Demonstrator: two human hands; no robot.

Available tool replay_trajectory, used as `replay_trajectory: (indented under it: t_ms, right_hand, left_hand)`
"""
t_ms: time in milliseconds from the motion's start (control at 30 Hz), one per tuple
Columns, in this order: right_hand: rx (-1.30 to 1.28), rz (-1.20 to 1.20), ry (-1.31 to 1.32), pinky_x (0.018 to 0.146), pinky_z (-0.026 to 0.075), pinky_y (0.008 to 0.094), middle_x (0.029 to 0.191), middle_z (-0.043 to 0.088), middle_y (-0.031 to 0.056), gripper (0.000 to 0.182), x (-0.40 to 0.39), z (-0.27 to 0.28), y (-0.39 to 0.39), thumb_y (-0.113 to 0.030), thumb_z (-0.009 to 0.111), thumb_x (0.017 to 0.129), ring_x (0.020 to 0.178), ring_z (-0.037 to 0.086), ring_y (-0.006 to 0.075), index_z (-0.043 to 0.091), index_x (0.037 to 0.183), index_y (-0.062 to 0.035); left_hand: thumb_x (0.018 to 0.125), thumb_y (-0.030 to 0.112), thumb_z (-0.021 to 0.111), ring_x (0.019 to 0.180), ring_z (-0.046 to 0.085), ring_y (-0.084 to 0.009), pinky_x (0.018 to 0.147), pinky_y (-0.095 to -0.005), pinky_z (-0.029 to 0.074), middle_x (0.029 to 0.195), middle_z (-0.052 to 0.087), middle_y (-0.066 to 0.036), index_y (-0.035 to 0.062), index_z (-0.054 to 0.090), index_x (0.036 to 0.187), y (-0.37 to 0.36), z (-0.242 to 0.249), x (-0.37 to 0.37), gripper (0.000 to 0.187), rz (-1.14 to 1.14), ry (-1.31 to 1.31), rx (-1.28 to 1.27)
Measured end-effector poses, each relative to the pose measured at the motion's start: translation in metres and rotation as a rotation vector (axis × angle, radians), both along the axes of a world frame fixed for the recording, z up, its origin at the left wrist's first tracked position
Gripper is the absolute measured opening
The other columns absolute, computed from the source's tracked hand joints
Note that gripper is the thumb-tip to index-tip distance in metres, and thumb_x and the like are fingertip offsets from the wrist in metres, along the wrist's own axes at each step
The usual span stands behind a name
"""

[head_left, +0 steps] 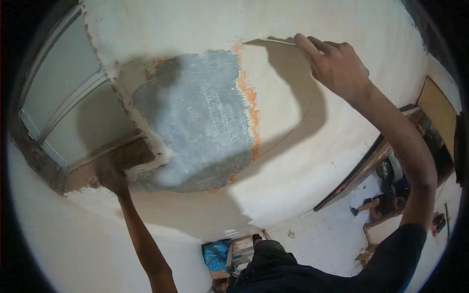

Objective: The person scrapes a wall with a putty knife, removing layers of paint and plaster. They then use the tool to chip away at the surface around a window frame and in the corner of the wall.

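Note:
My right hand (339, 66) is raised to the wall and closed around a putty knife (273, 41). Its thin blade, seen nearly edge-on, meets the wall by the top right corner of a grey plaster patch (200, 112). Orange paint shows in a ragged strip (251, 107) along the patch's right edge. Down at the left, my left hand (112, 176) is at the rough sill (141, 154) below the window; shadow and blur hide its fingers.
A framed window (63, 88) is set in the wall at left. Below stand a wooden ladder (244, 251) and a blue plastic bag (217, 255). Another person (381, 205) sits on the tiled floor (312, 239) at lower right, near a doorway.

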State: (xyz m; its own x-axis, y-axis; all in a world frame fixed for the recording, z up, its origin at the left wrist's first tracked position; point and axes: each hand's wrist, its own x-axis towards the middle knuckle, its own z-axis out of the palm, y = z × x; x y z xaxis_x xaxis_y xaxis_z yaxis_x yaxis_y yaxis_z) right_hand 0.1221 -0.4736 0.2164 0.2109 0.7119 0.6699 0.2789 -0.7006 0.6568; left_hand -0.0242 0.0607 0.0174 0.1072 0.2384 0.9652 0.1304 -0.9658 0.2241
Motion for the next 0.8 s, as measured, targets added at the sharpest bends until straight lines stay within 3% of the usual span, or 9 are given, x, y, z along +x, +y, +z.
replay_trajectory:
  t_ms: [67, 233, 367, 433, 633, 700, 733, 800]
  right_hand:
    - [0.029, 0.090, -0.072, 0.054, 0.054, 0.0318, 0.091, 0.066, 0.0102, 0.037, 0.014, -0.005, -0.015, -0.010, 0.058, 0.079, 0.067, 0.067, 0.0241, 0.044, 0.113, -0.0105]
    - [0.077, 0.092, -0.031, 0.051, 0.054, 0.0328, 0.088, 0.065, 0.0101, 0.038, 0.027, -0.012, -0.043, -0.007, 0.058, 0.078, 0.067, 0.067, 0.0249, 0.044, 0.113, -0.0097]
    - [0.152, 0.044, 0.004, 0.048, 0.053, 0.0350, 0.085, 0.065, 0.0096, 0.033, 0.033, -0.018, -0.074, -0.005, 0.057, 0.079, 0.066, 0.066, 0.0259, 0.043, 0.110, -0.0083]
    - [0.167, 0.009, 0.019, 0.048, 0.053, 0.0354, 0.085, 0.065, 0.0101, 0.030, 0.037, -0.025, -0.091, -0.006, 0.056, 0.081, 0.065, 0.065, 0.0265, 0.043, 0.108, -0.0077]
    - [0.308, -0.038, 0.059, 0.048, 0.052, 0.0380, 0.085, 0.064, 0.0113, 0.029, 0.047, -0.041, -0.116, -0.005, 0.057, 0.081, 0.064, 0.064, 0.0290, 0.043, 0.105, -0.0071]
    - [0.337, 0.016, 0.097, 0.048, 0.052, 0.0394, 0.083, 0.064, 0.0120, 0.025, 0.051, -0.042, -0.119, -0.006, 0.057, 0.082, 0.062, 0.063, 0.0307, 0.042, 0.103, -0.0072]
    - [0.342, 0.013, 0.093, 0.048, 0.052, 0.0394, 0.083, 0.064, 0.0120, 0.025, 0.054, -0.044, -0.123, -0.006, 0.057, 0.082, 0.062, 0.063, 0.0307, 0.042, 0.103, -0.0072]
    - [0.354, -0.009, 0.094, 0.049, 0.052, 0.0398, 0.081, 0.064, 0.0126, 0.024, 0.061, -0.047, -0.132, -0.008, 0.056, 0.084, 0.062, 0.063, 0.0324, 0.043, 0.103, -0.0072]
  left_hand:
    - [0.095, 0.027, 0.047, 0.093, 0.058, -0.0334, 0.081, -0.0439, 0.045, 0.097, 0.062, -0.020, -0.0026, 0.065, 0.095, 0.006, -0.002, 0.000, 0.035, -0.008, -0.036, 0.091]
    - [0.093, 0.020, 0.053, 0.090, 0.060, -0.0320, 0.077, -0.0393, 0.048, 0.099, 0.063, -0.020, -0.0078, 0.061, 0.100, 0.001, 0.001, -0.004, 0.030, -0.047, 0.011, -0.133]
    - [0.090, 0.013, 0.057, 0.086, 0.061, -0.0279, 0.075, -0.0361, 0.049, 0.098, 0.064, -0.018, -0.0081, 0.060, 0.102, 0.020, -0.009, 0.000, 0.025, -0.086, -0.019, -0.055]
    - [0.087, 0.001, 0.057, 0.077, 0.057, -0.0237, 0.066, -0.0350, 0.046, 0.089, 0.062, -0.016, -0.0069, 0.063, 0.093, 0.011, -0.004, 0.001, 0.012, 0.011, -0.075, 0.033]
    - [0.089, 0.004, 0.055, 0.083, 0.059, -0.0236, 0.073, -0.0355, 0.047, 0.095, 0.064, -0.017, -0.0094, 0.062, 0.097, 0.036, -0.023, -0.003, 0.018, -0.087, -0.064, -0.020]
    - [0.091, 0.014, 0.054, 0.086, 0.058, -0.0260, 0.076, -0.0376, 0.046, 0.099, 0.063, -0.020, -0.0103, 0.061, 0.100, 0.033, -0.018, -0.007, 0.027, -0.044, -0.003, -0.052]
    - [0.093, 0.026, 0.052, 0.092, 0.058, -0.0289, 0.082, -0.0399, 0.045, 0.102, 0.062, -0.021, -0.0101, 0.061, 0.103, 0.036, -0.019, -0.006, 0.039, -0.067, -0.031, -0.077]
    - [0.093, 0.030, 0.052, 0.096, 0.057, -0.0301, 0.085, -0.0409, 0.045, 0.104, 0.062, -0.022, -0.0101, 0.060, 0.105, 0.057, -0.029, -0.007, 0.043, -0.022, -0.024, 0.008]
